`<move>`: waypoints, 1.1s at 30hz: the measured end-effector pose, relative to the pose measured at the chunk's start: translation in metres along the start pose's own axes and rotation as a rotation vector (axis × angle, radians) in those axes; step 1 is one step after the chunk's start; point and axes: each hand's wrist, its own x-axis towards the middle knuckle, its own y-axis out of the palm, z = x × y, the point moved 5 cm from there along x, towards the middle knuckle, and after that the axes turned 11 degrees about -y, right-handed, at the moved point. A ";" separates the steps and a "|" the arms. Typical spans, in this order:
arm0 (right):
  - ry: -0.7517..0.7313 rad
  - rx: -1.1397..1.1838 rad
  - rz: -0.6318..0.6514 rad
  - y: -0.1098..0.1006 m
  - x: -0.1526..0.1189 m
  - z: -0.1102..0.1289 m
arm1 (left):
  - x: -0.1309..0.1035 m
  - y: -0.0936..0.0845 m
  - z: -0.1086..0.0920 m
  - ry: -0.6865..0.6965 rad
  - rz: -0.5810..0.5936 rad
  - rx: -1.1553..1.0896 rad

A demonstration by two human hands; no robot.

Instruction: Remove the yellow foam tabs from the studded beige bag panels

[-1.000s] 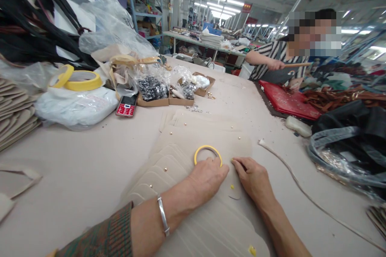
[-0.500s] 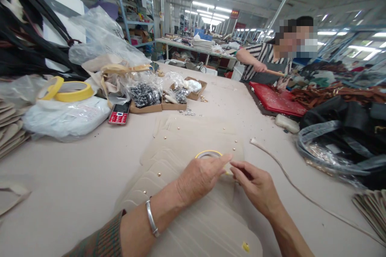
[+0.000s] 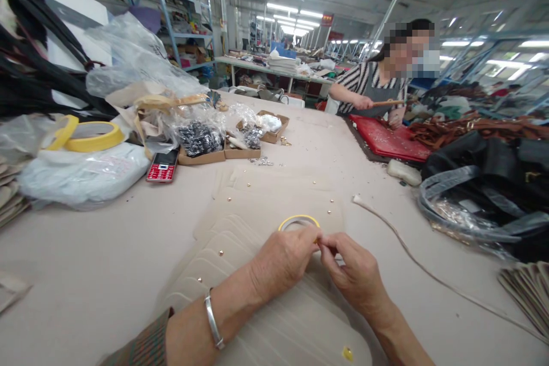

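My left hand (image 3: 285, 257) is closed around the near side of a roll of yellow tape (image 3: 299, 219), whose far rim shows above the knuckles. Against its fingertips, my right hand (image 3: 354, 266) makes a pinch at a small yellow bit of the tape; most of that bit is hidden by the fingers. Both hands are over a fanned stack of beige bag panels (image 3: 283, 320) on the table. Small gold studs (image 3: 221, 253) dot the panels' edges, and a yellow patch (image 3: 347, 353) lies on the nearest one.
To the left are more yellow tape rolls (image 3: 96, 137) on a white plastic bag (image 3: 86, 174), and a red phone (image 3: 162, 166). Boxes of wrapped hardware (image 3: 201, 157) stand behind. A beige cord (image 3: 398, 234) and black bags (image 3: 484, 183) lie right. Opposite, a person holds a wooden-handled tool over a red pad (image 3: 390, 137).
My right hand has moved left and down a little, and its fingertips now meet those of my left hand. The view has shifted slightly. The person opposite has lowered the tool a little.
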 end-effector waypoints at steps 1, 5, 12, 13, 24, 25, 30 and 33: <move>-0.002 -0.024 -0.006 0.000 -0.001 0.000 | 0.001 0.000 0.000 -0.011 0.006 0.006; 0.051 -0.076 -0.001 0.002 -0.003 -0.001 | 0.003 0.000 0.000 -0.040 -0.018 0.037; 0.510 0.146 -0.037 0.002 -0.008 -0.015 | 0.007 0.003 -0.002 -0.010 -0.034 0.135; 0.604 0.231 -0.056 0.003 -0.010 -0.018 | 0.008 0.003 -0.002 -0.001 -0.043 0.142; 0.986 0.534 -0.219 0.002 -0.028 -0.057 | 0.006 0.001 -0.011 0.060 -0.208 0.093; 1.009 0.551 -0.191 0.000 -0.033 -0.065 | 0.008 0.001 -0.009 0.033 -0.181 0.133; 1.027 0.530 0.004 -0.007 -0.051 -0.085 | 0.019 0.008 0.012 -0.120 -0.019 0.410; 1.044 0.511 0.100 -0.002 -0.056 -0.085 | 0.023 0.012 0.016 -0.125 0.065 0.448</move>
